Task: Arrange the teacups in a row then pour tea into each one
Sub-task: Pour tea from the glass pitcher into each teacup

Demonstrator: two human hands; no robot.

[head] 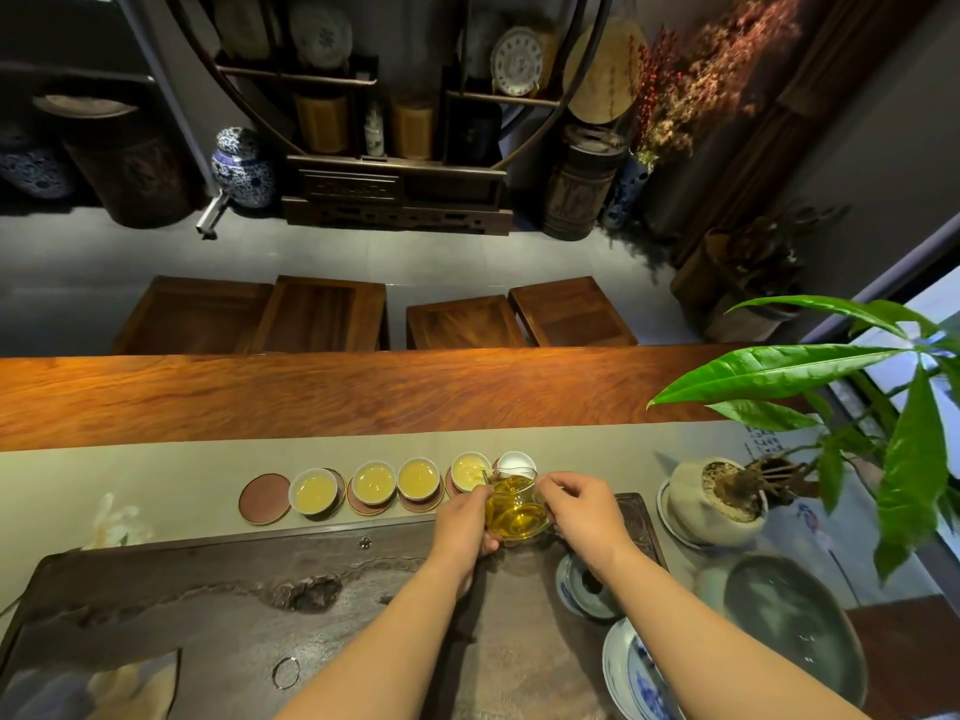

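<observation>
Several white teacups stand in a row on brown coasters along the grey runner. The leftmost cup (pixel 313 492), two middle cups (pixel 374 483) (pixel 418 478) and a fourth cup (pixel 470 470) hold pale yellow tea. The rightmost cup (pixel 517 462) looks white inside. A glass pitcher (pixel 515 509) of amber tea is tilted toward the fourth cup. My left hand (pixel 464 524) holds its left side and my right hand (pixel 576 504) grips its right rim and handle. One bare coaster (pixel 264 498) lies at the row's left end.
A dark stone tea tray (pixel 249 605) fills the near side. A blue-and-white lidded bowl (pixel 587 589), a saucer (pixel 631 672) and a large dark basin (pixel 795 626) sit at right. A potted plant (pixel 722 501) stands beyond them. Wooden stools line the far side.
</observation>
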